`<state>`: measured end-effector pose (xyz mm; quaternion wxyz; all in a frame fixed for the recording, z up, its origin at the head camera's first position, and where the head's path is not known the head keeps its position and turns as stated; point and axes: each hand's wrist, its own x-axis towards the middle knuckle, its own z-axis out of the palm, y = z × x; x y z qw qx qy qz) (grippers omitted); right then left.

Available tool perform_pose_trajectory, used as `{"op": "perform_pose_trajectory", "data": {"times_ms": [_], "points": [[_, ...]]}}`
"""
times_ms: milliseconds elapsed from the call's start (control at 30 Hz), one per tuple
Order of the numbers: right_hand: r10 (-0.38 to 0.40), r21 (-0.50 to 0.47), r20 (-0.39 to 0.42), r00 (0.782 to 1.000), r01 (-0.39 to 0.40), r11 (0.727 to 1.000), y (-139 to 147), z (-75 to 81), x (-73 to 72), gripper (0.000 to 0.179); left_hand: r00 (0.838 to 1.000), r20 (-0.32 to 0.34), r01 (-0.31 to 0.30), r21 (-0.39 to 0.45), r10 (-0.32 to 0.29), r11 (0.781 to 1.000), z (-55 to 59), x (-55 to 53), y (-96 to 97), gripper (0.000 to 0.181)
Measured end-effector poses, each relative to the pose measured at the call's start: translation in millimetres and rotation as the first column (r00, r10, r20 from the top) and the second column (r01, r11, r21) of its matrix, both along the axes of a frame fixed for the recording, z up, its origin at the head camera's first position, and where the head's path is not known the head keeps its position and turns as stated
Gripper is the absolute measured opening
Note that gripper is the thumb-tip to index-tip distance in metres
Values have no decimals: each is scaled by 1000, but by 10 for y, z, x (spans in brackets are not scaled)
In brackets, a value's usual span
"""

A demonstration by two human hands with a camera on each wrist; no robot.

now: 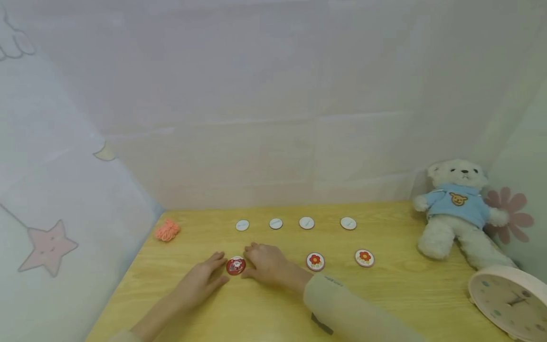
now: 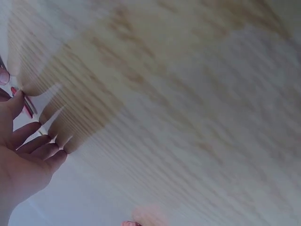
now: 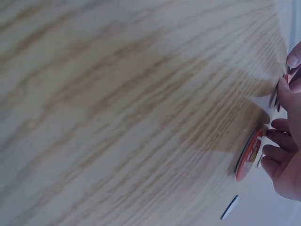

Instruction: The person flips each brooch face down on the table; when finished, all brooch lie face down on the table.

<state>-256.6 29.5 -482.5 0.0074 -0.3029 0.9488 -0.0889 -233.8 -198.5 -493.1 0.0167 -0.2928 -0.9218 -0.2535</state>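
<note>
A round red disc with a Santa-like picture point(image 1: 236, 266) lies face up on the wooden table between both hands. The left hand point(image 1: 198, 284) is at its left side, fingers loosely extended and thumb apart. On the other side, the right hand point(image 1: 266, 264) has its thumb and fingertips around the right edge; whether they press on it is unclear. In the left wrist view a red disc edge point(image 2: 28, 109) shows beside the left hand point(image 2: 30, 155). The right wrist view has the right hand point(image 3: 289, 136) at the frame's edge, with another red-rimmed disc point(image 3: 250, 154) near its fingers.
Two flower discs lie to the right, one nearer point(image 1: 315, 261) and one farther point(image 1: 364, 258). Several pale discs point(image 1: 306, 223) form a back row. Coral yarn point(image 1: 167, 230) sits at left; a teddy bear point(image 1: 457, 209) and a clock point(image 1: 508, 301) stand at right.
</note>
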Motion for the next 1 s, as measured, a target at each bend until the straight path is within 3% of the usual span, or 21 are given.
{"op": "perform_pose_trajectory", "data": {"times_ms": [433,767,1000], "points": [[8,-6,-57,998,-9,1000,-41,-35,36,50,999,10,-45,-16,45,999,-23,-12,86,50],[22,21,-95,995,-20,1000,-51,-58,58,45,996,-76,-56,-4,55,998,-58,3,105,45],[-5,-17,-72,997,4,1000,-64,-48,71,47,995,-88,-46,24,48,999,-46,24,103,45]]}}
